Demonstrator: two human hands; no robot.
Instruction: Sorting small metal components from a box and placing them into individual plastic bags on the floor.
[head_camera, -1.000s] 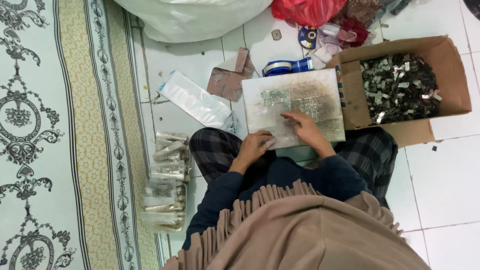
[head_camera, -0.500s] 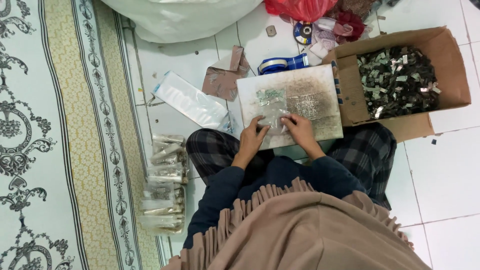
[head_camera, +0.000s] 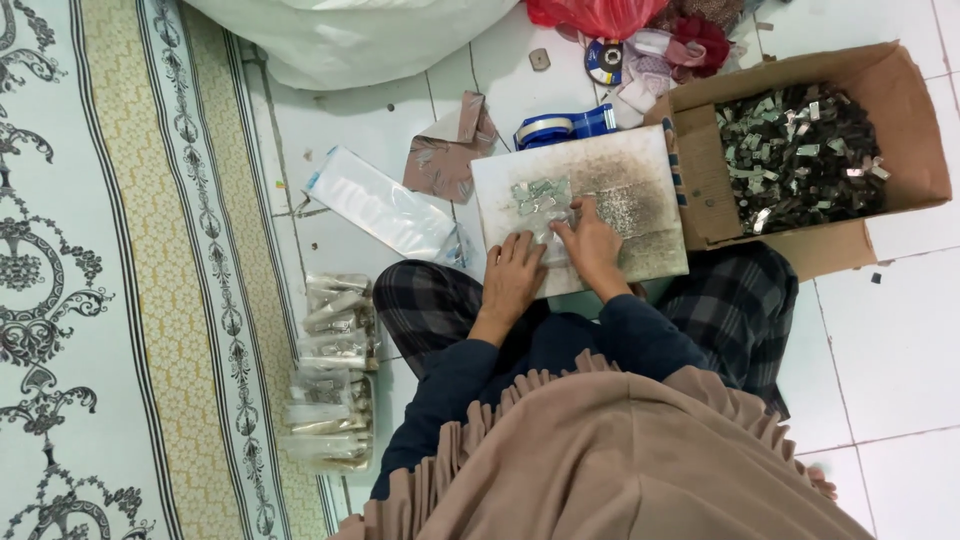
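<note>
A worn whitish board (head_camera: 640, 215) rests across my lap. On its left part lies a small heap of shiny metal pieces (head_camera: 538, 193). My left hand (head_camera: 512, 275) and my right hand (head_camera: 590, 240) sit close together on the board just below that heap. Their fingertips pinch a small clear plastic bag (head_camera: 547, 228) between them. What is inside the bag is too small to make out.
An open cardboard box (head_camera: 905, 110) full of metal pieces stands to the right on the white tiles. A blue tape dispenser (head_camera: 565, 126), a long clear bag (head_camera: 385, 208) and brown paper scraps (head_camera: 450, 150) lie beyond the board. Several filled clear packets (head_camera: 330, 370) are stacked at the left beside a patterned carpet (head_camera: 120, 270).
My left hand has come up from my lap onto the board. Both hands have drawn together below the heap and closed on the clear bag.
</note>
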